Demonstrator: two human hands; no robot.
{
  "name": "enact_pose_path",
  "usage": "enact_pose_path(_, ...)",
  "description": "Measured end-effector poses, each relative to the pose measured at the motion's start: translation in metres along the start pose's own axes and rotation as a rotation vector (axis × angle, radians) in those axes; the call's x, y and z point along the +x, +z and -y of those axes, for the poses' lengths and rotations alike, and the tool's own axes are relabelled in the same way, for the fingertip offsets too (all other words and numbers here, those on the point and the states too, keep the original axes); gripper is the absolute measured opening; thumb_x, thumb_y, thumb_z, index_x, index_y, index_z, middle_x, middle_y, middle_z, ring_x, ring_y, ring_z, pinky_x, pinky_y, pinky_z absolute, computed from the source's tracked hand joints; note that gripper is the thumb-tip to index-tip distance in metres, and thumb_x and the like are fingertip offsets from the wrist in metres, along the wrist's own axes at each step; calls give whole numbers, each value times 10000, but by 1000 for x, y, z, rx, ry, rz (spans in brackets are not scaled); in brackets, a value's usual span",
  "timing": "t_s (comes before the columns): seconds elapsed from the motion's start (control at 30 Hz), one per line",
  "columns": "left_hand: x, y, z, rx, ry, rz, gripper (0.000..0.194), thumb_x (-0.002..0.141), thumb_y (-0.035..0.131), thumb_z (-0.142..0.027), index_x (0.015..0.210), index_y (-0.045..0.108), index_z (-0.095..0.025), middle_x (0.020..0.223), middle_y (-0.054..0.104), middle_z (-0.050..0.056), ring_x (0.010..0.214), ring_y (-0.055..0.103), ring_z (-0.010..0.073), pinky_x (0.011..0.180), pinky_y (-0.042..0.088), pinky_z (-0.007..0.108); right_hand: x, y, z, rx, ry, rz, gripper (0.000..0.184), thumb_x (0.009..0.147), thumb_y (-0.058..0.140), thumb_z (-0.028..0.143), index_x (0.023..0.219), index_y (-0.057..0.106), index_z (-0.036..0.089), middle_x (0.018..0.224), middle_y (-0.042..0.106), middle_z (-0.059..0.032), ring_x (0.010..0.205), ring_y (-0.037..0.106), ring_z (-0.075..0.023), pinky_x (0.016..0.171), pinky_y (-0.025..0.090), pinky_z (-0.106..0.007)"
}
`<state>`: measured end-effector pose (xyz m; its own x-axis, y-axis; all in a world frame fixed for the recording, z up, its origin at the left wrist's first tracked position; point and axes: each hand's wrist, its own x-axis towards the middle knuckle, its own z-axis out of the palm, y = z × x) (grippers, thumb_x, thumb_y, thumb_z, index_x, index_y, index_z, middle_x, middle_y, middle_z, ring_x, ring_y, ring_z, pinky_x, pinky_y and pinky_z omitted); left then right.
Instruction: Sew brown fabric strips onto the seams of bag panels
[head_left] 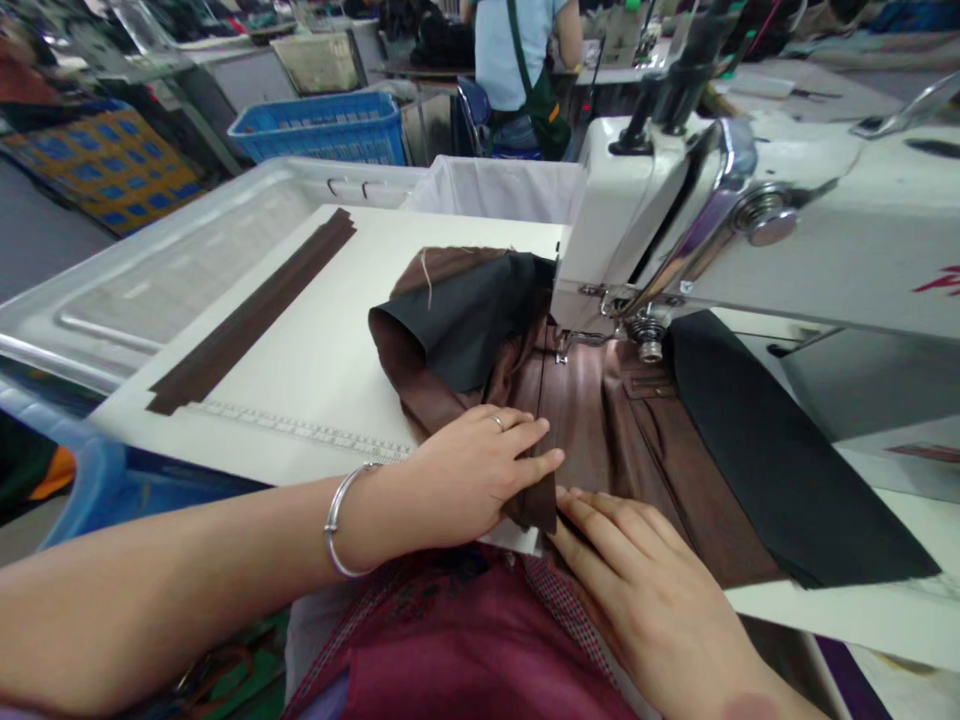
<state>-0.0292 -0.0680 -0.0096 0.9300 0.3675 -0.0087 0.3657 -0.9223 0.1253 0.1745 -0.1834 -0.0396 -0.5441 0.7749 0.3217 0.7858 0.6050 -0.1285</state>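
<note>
Brown fabric (600, 420) lying flat on table (315, 340) under sewing machine (750, 230), needle area at 12 o'clock of both hands. Left hand (480, 470) pressing flat, fingers together, on folded fabric edge. Right hand (645, 590) lying flat at 5 o'clock of left, fingertips touching same edge. Nothing gripped. Black lining (465, 315) bunching at 12 o'clock of left hand. Brown strip (247, 315) at 10 o'clock, well apart. Blue basket (322, 125) sitting far at 11 o'clock.
</note>
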Motion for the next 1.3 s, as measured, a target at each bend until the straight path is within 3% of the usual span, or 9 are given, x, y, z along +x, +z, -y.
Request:
enact_pose_path(0.2,11,3,16,20,-19,-14,524,880,511,-233,1399,457,-184,1448,442,149,1272,466,296,1031,391,454,8,4,-11,-5,24,32,307,955,481,202,1232,611,170,1255,599,-88,1122,514,-250,938,419,-416)
enact_pose_path(0.47,27,9,37,35,-16,-77,533,853,577,-243,1375,490,-186,1423,472,152,1252,490,297,1032,388,457,20,9,-27,-57,23,80,413,927,539,190,1339,527,171,1273,582,-101,1120,505,-259,914,440,-424)
enact_pose_path(0.63,25,13,42,17,-7,-120,596,829,618,-240,1397,450,-174,1454,438,161,1302,455,292,1078,356,479,21,7,-34,27,55,52,421,915,562,211,1329,521,146,1309,557,-112,1163,499,-253,969,442,-437)
enact_pose_path(0.77,9,12,38,-24,24,-113,644,831,640,-245,1418,400,-131,1495,392,149,1378,378,266,1160,280,477,13,6,-37,91,59,-37,337,903,570,159,1238,573,117,1255,602,-107,1149,521,-236,993,440,-428)
enact_pose_path(0.9,-2,11,26,-48,119,-232,343,961,446,-175,1290,528,-125,1313,601,103,1201,566,182,1055,444,379,10,8,-37,130,13,-79,287,896,578,117,1180,609,147,1141,667,-65,1036,579,-202,915,485,-385)
enact_pose_path(1.0,-2,12,13,21,168,-299,291,984,396,-152,1201,583,-100,1170,671,118,1047,633,174,907,532,330,13,7,-35,131,0,-104,266,883,605,137,1148,628,150,1082,684,-65,983,598,-207,859,507,-380)
enact_pose_path(1.1,0,11,3,112,199,-261,269,974,419,-148,1155,600,-65,1082,683,135,955,641,191,832,555,330,14,6,-33,138,0,-115,252,868,628,154,1120,643,163,1051,690,-58,957,609,-206,829,515,-376)
enact_pose_path(1.2,0,9,-2,169,202,-208,281,963,423,-130,1173,584,-34,1125,654,164,978,621,221,823,551,348,12,6,-33,156,6,-122,240,856,645,165,1096,653,179,1039,691,-45,935,616,-199,807,520,-369)
enact_pose_path(1.3,-2,8,-4,126,211,-231,272,971,409,-135,1150,594,-48,1060,665,139,940,613,205,812,544,335,10,7,-33,169,7,-123,234,852,649,161,1086,654,184,1029,694,-34,918,619,-190,796,522,-360)
